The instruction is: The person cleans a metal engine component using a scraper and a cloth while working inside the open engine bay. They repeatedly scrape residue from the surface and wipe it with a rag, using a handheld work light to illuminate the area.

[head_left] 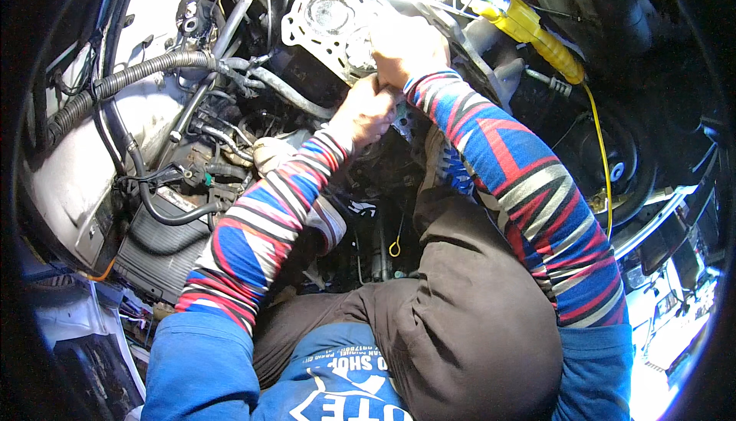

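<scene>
An engine block (313,42) with its top deck bare is at the top middle, and a round piston top (328,13) shows in one bore. My left hand (363,114) is closed in a fist right at the block's near edge. Whatever it may hold is hidden by the fingers. Just above and to the right, my right hand (410,49) is over the block's near right side, close to the left hand. Strong glare washes it out, and its fingers cannot be made out.
A lit work lamp with a yellow handle (540,42) lies at the upper right, its yellow cord (599,145) hanging down. Ribbed hose (130,80) and pipes run along the left. A radiator (157,245) is at lower left. My legs (475,306) are folded inside the engine bay.
</scene>
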{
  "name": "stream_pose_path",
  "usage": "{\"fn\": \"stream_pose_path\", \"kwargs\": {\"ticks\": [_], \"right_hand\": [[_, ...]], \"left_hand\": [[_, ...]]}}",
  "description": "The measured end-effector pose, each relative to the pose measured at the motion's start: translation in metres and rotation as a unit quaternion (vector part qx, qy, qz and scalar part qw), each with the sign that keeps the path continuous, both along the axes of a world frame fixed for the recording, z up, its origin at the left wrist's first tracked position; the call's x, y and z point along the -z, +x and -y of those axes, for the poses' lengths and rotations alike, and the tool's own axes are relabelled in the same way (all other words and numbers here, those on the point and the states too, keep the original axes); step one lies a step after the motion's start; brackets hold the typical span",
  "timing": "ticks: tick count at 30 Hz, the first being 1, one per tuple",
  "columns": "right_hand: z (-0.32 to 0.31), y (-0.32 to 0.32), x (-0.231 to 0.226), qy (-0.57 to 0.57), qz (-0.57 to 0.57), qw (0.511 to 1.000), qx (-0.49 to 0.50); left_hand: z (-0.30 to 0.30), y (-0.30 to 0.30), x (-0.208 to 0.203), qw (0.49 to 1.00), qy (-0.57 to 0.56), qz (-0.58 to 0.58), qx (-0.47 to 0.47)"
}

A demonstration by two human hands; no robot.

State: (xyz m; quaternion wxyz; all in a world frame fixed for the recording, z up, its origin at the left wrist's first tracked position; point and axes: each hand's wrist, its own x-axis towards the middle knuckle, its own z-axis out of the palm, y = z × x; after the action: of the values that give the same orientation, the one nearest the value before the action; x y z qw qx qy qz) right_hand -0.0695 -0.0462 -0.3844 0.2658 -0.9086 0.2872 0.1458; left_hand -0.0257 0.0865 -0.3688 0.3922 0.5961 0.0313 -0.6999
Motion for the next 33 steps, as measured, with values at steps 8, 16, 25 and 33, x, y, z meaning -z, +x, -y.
{"fn": "stream_pose_path", "kwargs": {"ticks": [8,16,25,33], "right_hand": [[-0.009,-0.001,0.01,-0.015,0.008,0.992,0.124],[-0.016,-0.004,0.031,0.001,0.039,0.967,0.25],[-0.024,-0.01,0.033,0.066,0.068,0.964,0.249],[-0.01,-0.058,0.036,0.091,0.25,0.941,0.209]], "left_hand": [[0.004,0.036,0.004,0.951,-0.156,0.174,0.203],[0.012,0.064,0.015,0.783,-0.288,0.405,0.375],[0.031,0.086,0.005,0.745,-0.272,0.386,0.471],[0.036,0.085,0.011,0.738,-0.306,0.401,0.449]]}}
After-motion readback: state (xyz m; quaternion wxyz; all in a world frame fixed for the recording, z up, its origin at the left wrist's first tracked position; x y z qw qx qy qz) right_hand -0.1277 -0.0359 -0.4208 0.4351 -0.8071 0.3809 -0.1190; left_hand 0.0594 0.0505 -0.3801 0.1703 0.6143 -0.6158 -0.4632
